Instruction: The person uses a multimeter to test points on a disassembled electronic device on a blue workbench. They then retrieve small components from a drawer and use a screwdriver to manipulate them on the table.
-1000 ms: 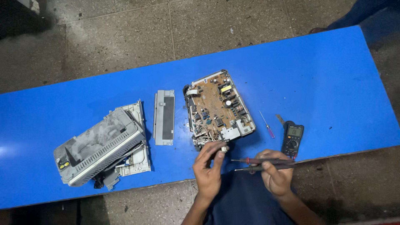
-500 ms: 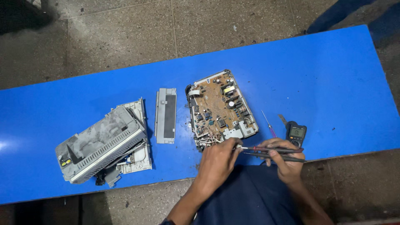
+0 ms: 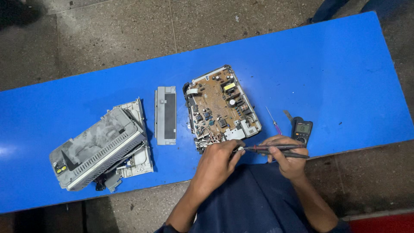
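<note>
Meter point(image 3: 302, 130) right of circuit board point(image 3: 222, 105).

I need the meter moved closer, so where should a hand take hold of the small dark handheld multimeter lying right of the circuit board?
Grip the small dark handheld multimeter across its two long sides, probably coming from above. It lies flat, screen up, on the blue table, narrow enough for the fingers to span. The right hand with the probes crowds its near end, so approach from the far end.

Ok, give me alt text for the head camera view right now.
Both hands, left hand and right hand, hold thin probes at the near edge of a brown circuit board on a blue table. A small meter lies right, grey casings left.
</note>
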